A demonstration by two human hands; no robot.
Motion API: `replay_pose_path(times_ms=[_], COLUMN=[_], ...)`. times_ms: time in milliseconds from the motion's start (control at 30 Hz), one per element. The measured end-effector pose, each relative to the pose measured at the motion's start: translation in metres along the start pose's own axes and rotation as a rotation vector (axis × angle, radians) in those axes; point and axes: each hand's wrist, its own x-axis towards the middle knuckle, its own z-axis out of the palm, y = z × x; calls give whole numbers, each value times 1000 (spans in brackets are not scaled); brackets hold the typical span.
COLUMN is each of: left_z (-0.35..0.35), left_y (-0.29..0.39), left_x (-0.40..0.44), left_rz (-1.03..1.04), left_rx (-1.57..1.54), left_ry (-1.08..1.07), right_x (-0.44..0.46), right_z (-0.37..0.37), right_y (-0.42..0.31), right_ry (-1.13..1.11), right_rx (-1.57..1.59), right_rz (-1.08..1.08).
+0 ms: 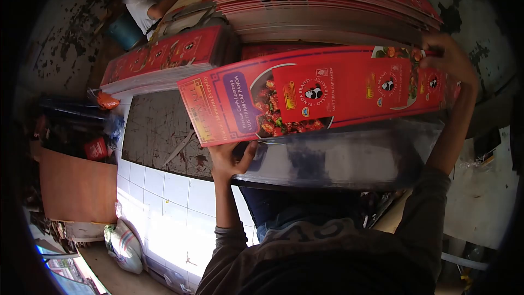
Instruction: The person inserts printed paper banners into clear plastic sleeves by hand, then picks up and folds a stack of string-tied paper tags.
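Observation:
A long red printed sheet with panda logos and food pictures lies across in front of me, tilted up toward the right. My left hand grips its lower left edge, fingers behind it and thumb apart below. At the far right end, my right hand holds the sheet by its upper corner. Beneath it spreads a stack of glossy clear plastic sheets, partly hidden by the red one. Scissors rest on the dark worn board left of my left hand.
Behind stands a tall stack of red printed sheets, with a lower red stack at left. Another person's arm shows at upper left near a blue bucket. A white sack sits on the floor by white tiles.

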Motion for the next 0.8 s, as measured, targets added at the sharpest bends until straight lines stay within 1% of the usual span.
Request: replay_pose_path(times_ms=[33, 100, 133, 200, 233, 300, 400, 433, 500, 633, 700, 800], left_z=[0, 0, 0, 0, 0, 0, -1, -1, -1, -1, -1, -1], left_y=[1, 1, 1, 0, -1, -3, -4, -4, -4, -3, -3, -3], left_x=[1, 1, 2, 1, -1, 0, 7, 8, 8, 9, 9, 9], left_rz=[3, 4, -6, -19, -41, -68, 62, 57, 44, 60, 65, 57], left_rx=[1, 3, -14, -28, -33, -34, -28, -25, -59, -52, -43, -56], left_ry=[-13, -24, -29, -38, -59, -79, -66, -66, -72, -68, -67, -74], right_x=[0, 1, 1, -3, -3, 3, 4, 7, 12, 13, 12, 12], right_z=[-3, -8, -6, 1, 1, -1, 1, 1, 0, 3, 5, 6], right_y=[-2, -5, -2, 10, 14, 25, 42, 44, 45, 37, 36, 39], right_ry=[-1, -163, -165, -41, -45, -176, -158, -163, -269, -293, -270, -253], right_rx=[-1, 18, 18, 95, 99, 130, 75, 76, 42, 37, 51, 53], right_rz=[-1, 83, 82, 88, 89, 154, 148, 145, 84, 118, 148, 133])
